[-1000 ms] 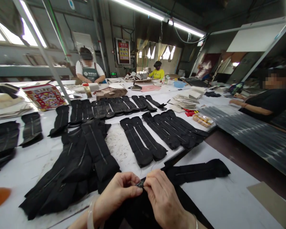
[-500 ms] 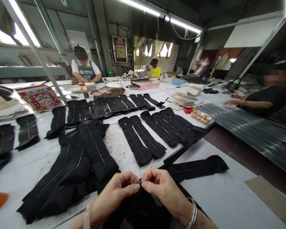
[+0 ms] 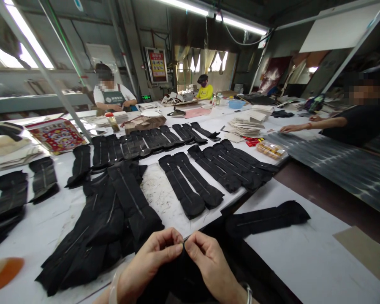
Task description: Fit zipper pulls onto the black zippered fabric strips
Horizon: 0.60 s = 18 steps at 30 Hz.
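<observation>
My left hand (image 3: 148, 264) and my right hand (image 3: 209, 264) meet at the bottom middle of the view. Both pinch the top edge of a black fabric piece (image 3: 180, 280) that hangs between my wrists. Their fingertips touch at the pinch. To my left lies a heap of black zippered pieces (image 3: 107, 219) on the white table (image 3: 44, 223). One single black piece (image 3: 266, 217) lies to my right, beyond my right hand. Two rows of the same black pieces (image 3: 196, 181) are laid out farther up the table.
A person in a dark top (image 3: 357, 114) reaches over a dark patterned sheet (image 3: 332, 169) at the right. Two more people (image 3: 109, 95) work at the far end. Paper stacks (image 3: 250, 122), a colourful box (image 3: 57, 135) and a brown card (image 3: 367, 253) lie around.
Both hands have kept their pinch on the black piece and sunk slightly lower in view. My right wrist has turned. The person at the right has stretched an arm farther out.
</observation>
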Tool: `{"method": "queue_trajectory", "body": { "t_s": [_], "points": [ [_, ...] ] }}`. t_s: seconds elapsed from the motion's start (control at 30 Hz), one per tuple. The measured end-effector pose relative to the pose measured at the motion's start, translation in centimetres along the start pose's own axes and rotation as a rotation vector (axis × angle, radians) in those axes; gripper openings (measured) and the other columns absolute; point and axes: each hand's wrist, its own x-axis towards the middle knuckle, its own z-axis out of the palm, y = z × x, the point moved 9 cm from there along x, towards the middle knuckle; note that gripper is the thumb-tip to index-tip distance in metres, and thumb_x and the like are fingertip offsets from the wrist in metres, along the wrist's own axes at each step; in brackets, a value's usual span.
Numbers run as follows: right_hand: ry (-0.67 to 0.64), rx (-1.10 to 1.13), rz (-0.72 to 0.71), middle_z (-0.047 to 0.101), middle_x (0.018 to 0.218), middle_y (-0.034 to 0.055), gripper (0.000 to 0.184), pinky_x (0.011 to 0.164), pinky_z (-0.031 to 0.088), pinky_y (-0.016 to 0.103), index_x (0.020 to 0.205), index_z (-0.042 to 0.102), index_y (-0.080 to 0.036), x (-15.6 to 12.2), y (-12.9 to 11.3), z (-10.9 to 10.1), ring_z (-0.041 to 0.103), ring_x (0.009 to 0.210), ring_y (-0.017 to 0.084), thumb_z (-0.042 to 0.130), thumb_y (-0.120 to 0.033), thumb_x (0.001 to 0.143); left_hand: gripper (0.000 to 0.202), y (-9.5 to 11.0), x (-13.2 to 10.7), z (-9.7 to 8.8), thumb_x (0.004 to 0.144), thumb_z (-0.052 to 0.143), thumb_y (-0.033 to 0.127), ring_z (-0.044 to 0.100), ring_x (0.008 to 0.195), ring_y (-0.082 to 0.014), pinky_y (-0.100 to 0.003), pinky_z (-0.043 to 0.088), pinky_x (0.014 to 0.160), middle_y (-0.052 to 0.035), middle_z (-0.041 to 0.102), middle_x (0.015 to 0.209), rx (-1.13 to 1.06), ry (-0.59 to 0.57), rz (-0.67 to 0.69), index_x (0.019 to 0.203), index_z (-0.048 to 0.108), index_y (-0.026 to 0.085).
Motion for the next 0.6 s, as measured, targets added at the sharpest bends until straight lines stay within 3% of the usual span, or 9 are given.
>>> {"method": "queue_trajectory", "body": {
  "t_s": [0.2, 0.37, 0.47, 0.6],
  "points": [
    [0.057, -0.178, -0.113, 0.043, 0.061, -0.0029, 0.044, 0.055, 0.031, 0.024, 0.064, 0.043, -0.018, 0.0, -0.6, 0.9, 0.039, 0.059, 0.011, 0.046, -0.05, 0.094, 0.047, -0.3, -0.2, 0.2, 0.073, 0.074, 0.056, 0.036, 0.056, -0.0082, -0.02, 0.029, 0.052, 0.0039, 0.046, 0.06, 0.166, -0.019, 0.024, 0.066, 0.056, 0.014],
    [-0.021, -0.188, -0.041, 0.038, 0.06, -0.0043, 0.044, 0.052, 0.029, 0.023, 0.063, 0.042, -0.018, 0.2, 0.9, 0.7, 0.034, 0.058, 0.01, 0.045, -0.049, 0.094, 0.044, -0.9, -0.2, -0.4, 0.071, 0.079, 0.05, 0.035, 0.05, -0.0063, -0.017, 0.028, 0.047, 0.006, 0.044, 0.056, -0.01, 0.046, -0.011, 0.064, 0.052, 0.016],
    [-0.143, -0.242, 0.028, 0.041, 0.058, -0.0048, 0.037, 0.051, 0.028, 0.022, 0.064, 0.051, -0.016, -0.7, 2.0, 0.5, 0.036, 0.057, 0.009, 0.054, -0.042, 0.091, 0.038, -0.3, -0.7, -2.1, 0.071, 0.081, 0.045, 0.039, 0.048, -0.0057, -0.015, 0.033, 0.046, 0.006, 0.048, 0.057, -0.125, 0.116, -0.006, 0.068, 0.056, 0.016],
    [-0.175, -0.336, 0.128, 0.047, 0.056, -0.0057, 0.018, 0.052, 0.029, 0.021, 0.066, 0.061, -0.014, -2.3, 5.0, -1.8, 0.043, 0.056, 0.009, 0.064, -0.024, 0.081, 0.036, 1.9, -1.8, -5.8, 0.067, 0.084, 0.043, 0.047, 0.049, -0.0063, -0.014, 0.04, 0.045, 0.0051, 0.055, 0.059, -0.137, 0.259, 0.055, 0.07, 0.06, 0.016]
  ]
}}
